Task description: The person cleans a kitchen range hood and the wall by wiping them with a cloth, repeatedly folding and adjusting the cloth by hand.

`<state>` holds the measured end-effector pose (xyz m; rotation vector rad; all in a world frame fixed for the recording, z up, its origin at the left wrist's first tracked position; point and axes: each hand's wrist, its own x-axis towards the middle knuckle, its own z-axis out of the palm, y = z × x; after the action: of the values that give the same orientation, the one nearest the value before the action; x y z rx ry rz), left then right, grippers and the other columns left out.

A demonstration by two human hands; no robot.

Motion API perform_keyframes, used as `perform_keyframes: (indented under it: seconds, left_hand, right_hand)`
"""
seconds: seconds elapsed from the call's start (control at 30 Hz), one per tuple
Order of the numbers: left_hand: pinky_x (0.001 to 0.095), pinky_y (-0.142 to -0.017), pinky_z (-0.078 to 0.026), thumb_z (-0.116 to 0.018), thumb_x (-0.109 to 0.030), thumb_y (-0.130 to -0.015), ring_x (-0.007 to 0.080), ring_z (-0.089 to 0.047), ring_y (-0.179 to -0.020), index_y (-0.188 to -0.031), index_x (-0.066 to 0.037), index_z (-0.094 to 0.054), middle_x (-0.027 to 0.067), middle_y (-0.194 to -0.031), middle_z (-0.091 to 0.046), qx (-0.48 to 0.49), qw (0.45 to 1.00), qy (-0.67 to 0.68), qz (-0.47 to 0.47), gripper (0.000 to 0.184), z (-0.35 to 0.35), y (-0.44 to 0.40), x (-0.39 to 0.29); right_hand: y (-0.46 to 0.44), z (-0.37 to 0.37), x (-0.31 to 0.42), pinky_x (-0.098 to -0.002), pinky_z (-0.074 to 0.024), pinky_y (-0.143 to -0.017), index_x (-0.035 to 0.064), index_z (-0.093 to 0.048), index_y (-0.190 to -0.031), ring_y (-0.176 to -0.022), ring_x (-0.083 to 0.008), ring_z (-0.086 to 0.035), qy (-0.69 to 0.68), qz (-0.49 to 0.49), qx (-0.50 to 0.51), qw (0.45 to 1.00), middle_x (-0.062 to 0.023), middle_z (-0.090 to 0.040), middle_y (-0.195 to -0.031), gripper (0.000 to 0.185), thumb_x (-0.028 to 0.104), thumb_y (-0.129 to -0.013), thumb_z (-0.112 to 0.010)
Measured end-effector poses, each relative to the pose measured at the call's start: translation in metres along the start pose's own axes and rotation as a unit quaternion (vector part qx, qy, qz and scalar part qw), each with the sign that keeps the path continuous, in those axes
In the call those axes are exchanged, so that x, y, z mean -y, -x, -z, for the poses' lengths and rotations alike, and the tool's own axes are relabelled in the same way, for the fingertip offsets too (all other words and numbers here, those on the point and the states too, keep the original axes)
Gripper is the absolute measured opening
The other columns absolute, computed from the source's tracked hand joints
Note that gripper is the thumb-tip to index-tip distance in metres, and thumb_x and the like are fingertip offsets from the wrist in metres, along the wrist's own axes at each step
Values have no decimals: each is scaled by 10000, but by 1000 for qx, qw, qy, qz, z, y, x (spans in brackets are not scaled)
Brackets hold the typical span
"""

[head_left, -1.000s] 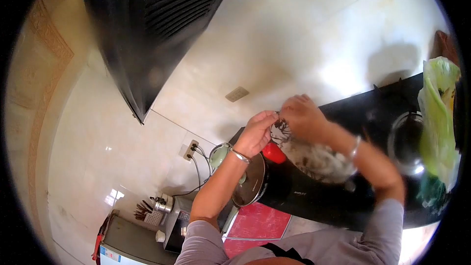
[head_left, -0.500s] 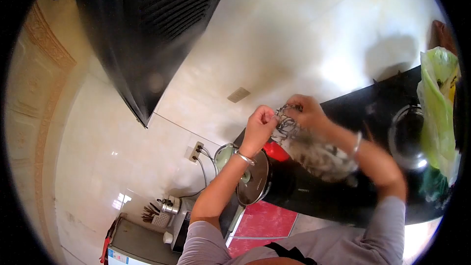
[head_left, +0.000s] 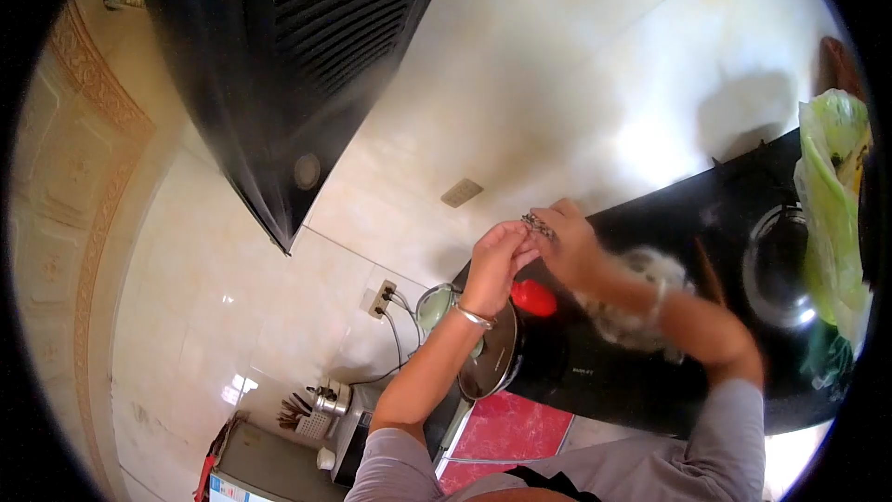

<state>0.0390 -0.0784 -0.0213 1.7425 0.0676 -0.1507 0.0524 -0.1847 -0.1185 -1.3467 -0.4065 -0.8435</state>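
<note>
A thin, pale bag with a dark pattern (head_left: 636, 311) hangs partly behind my right forearm, its body over the black cooktop. Its dark gathered end shows between my two hands, which almost touch. My left hand (head_left: 506, 251) is closed, fingertips pinched together at that gathered end. Curled around the same dark end is my right hand (head_left: 569, 237). What the bag contains cannot be made out. Just below the hands sits a red object (head_left: 534, 298), beside a dark pot with a glass lid (head_left: 488, 358).
The black cooktop (head_left: 595, 390) carries a round burner (head_left: 780, 265) at right, near a pale green plastic bag (head_left: 832, 214). A black range hood (head_left: 307, 84) hangs at upper left. Cords run from a wall socket (head_left: 382, 298) beside a pale green container (head_left: 434, 307).
Both hands have come closer together and lower in the view. Less of the patterned bag shows between them, and its body sits more behind the right forearm.
</note>
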Motion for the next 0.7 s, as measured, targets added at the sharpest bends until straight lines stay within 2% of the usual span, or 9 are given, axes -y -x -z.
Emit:
perform_keyframes:
  seconds: [0.07, 0.17, 0.27, 0.37, 0.47, 0.57, 0.7]
  left_hand:
    - [230, -641, -502, -518, -63, -864, 102, -563, -786, -961, -34, -555, 28, -848, -579, 13, 997, -70, -42, 108, -2, 2, 2]
    - [214, -625, -490, -539, -53, -855, 91, -563, -785, -1008, -34, -551, 20, -863, -587, -38, 981, -123, -144, 155, -6, 1, 4]
    - [200, -600, -473, -559, -47, -844, 77, -558, -790, -1032, -45, -548, 9, -863, -589, -8, 979, -165, -115, 189, 0, -1, -1]
    - [195, -581, -458, -570, -60, -842, 64, -550, -758, -1022, -42, -546, -5, -829, -585, -9, 973, -194, -127, 182, 3, -6, -4]
    - [203, -583, -461, -581, -53, -834, 64, -545, -723, -1008, -44, -547, -6, -799, -584, -5, 967, -216, -138, 177, 4, -10, -8]
    - [210, -583, -464, -592, -33, -821, 67, -542, -701, -966, -42, -555, 1, -795, -589, 3, 970, -177, -168, 151, -1, -11, -13]
    - [228, -609, -489, -584, 6, -811, 84, -552, -693, -898, -28, -555, 28, -808, -590, -8, 960, -216, -177, 98, 0, -13, -19]
  right_hand:
    - [-2, 0, -2, -392, -445, -659, -21, -554, -985, -759, -358, -526, -9, -1, -4, 1000, -191, -520, -880, 269, -23, -717, -553]
    - [-11, 4, -5, -392, -440, -646, -8, -566, -961, -738, -352, -527, -30, 56, 2, 998, -170, -527, -834, 244, -36, -720, -535]
    - [-17, 4, -6, -394, -431, -628, 9, -565, -910, -716, -344, -526, -44, 51, 18, 998, -156, -524, -797, 202, -37, -715, -536]
    - [-25, 5, 4, -393, -427, -600, 23, -555, -855, -705, -337, -528, -80, 11, -35, 996, -153, -518, -781, 157, -40, -713, -527]
    - [-30, 13, 6, -386, -434, -597, 36, -543, -822, -713, -332, -535, -52, 4, 11, 999, -144, -519, -791, 123, -26, -716, -540]
    - [-33, 16, 8, -382, -441, -610, 58, -550, -840, -720, -328, -541, -52, 4, 24, 998, -137, -521, -803, 131, 7, -720, -565]
    - [-38, 18, 9, -383, -446, -631, 69, -552, -838, -734, -321, -544, -44, -7, 42, 998, -130, -517, -803, 128, 55, -720, -598]
